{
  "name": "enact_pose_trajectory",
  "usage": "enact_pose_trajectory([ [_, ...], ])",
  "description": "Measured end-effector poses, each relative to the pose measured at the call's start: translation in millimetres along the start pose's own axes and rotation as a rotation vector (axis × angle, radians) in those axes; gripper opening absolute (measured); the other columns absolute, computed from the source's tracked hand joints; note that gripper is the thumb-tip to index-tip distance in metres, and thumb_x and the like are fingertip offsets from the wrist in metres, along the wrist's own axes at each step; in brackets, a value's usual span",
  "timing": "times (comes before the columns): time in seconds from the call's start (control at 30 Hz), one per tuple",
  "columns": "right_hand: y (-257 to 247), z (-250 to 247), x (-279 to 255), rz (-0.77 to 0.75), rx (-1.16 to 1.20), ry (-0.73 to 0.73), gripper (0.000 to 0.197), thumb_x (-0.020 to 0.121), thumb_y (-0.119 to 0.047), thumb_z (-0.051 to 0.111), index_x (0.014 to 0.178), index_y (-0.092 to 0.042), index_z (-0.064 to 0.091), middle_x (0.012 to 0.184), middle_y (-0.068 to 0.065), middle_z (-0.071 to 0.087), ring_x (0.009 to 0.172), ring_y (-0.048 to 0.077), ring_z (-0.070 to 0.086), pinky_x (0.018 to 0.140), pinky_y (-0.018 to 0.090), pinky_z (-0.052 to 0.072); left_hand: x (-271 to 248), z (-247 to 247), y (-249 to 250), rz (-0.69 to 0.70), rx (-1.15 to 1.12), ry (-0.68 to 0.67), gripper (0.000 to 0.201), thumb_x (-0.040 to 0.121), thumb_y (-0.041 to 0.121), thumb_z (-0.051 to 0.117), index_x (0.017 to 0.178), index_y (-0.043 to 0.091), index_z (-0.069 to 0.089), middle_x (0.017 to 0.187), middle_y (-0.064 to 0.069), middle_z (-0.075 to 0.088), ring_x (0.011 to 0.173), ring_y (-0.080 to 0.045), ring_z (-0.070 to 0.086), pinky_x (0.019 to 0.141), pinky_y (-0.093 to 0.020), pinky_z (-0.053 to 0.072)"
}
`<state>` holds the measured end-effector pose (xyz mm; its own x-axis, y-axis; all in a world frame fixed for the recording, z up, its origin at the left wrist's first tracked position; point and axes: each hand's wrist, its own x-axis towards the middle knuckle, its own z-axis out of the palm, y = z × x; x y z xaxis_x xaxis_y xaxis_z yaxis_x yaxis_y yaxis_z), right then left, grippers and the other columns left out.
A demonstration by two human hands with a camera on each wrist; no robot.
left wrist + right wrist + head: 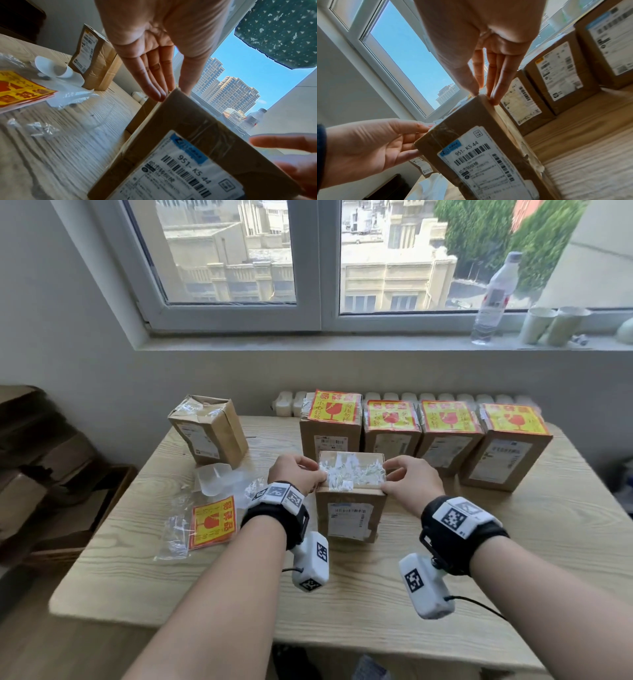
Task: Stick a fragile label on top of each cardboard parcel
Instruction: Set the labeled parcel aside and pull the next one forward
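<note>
Six brown cardboard parcels stand on the table: four in a row at upper right of the head view, each with a yellow-and-red fragile label on top; one unlabelled parcel at upper left, tilted, top crumpled with clear tape; one centre parcel between the hands, its top covered with torn white paper scraps and shiny tape. One loose label lies flat at centre left, on clear plastic wrap, next to a curled white backing sheet.

Two hands at the centre parcel's top edges. Left hand holds the left top edge, fingers mostly straight along the side, thumb on top. Right hand pinches the right top corner, thumb on top, fingers down the side. Both wrists wear black bands with white marker blocks.

Table is pale wood-grain, rounded corners, against a white wall under a window. One clear plastic bottle and two pale cups sit on the sill at upper right. White radiator behind the row. Each parcel carries a white barcode shipping sticker on its front.
</note>
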<state>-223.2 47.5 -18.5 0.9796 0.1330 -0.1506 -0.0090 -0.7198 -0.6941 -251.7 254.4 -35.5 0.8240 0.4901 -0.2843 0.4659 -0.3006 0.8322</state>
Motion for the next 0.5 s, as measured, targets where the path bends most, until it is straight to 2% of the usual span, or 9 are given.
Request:
enact_pose_trajectory([
  [0.13, 19.8, -1.1, -0.2, 0.034, 0.0, 0.014, 0.029, 0.079, -0.016, 0.072, 0.106, -0.025, 0.067, 0.091, -0.007, 0.068, 0.088, 0.012, 0.062, 0.075, 0.024, 0.044, -0.8, 17.8, -2.7, 0.001, 0.046, -0.031, 0.02, 0.065, 0.022, 0.083, 0.073, 0.027, 0.065, 0.085, 0.003, 0.072, 0.086, -0.018, 0.07, 0.082, -0.036, 0.059],
  [0.37, 38.2, 0.3, -3.2, 0.023, 0.005, 0.003, 0.029, 0.079, -0.018, 0.072, 0.107, -0.025, 0.067, 0.088, -0.008, 0.069, 0.088, 0.012, 0.064, 0.084, 0.03, 0.052, -0.8, 28.8, -12.4, -0.013, 0.044, -0.066, 0.023, 0.065, 0.026, 0.086, 0.075, 0.027, 0.065, 0.086, 0.003, 0.073, 0.085, -0.017, 0.07, 0.084, -0.037, 0.058],
  [0.5, 38.3, 3.0, -4.2, 0.011, 0.001, 0.019, 0.029, 0.078, -0.02, 0.07, 0.106, -0.027, 0.066, 0.084, -0.01, 0.067, 0.083, 0.01, 0.063, 0.075, 0.025, 0.048, -2.7, 29.1, -14.4, -0.004, 0.049, -0.055, 0.022, 0.067, 0.027, 0.085, 0.075, 0.028, 0.065, 0.086, 0.005, 0.073, 0.086, -0.016, 0.07, 0.084, -0.037, 0.058],
])
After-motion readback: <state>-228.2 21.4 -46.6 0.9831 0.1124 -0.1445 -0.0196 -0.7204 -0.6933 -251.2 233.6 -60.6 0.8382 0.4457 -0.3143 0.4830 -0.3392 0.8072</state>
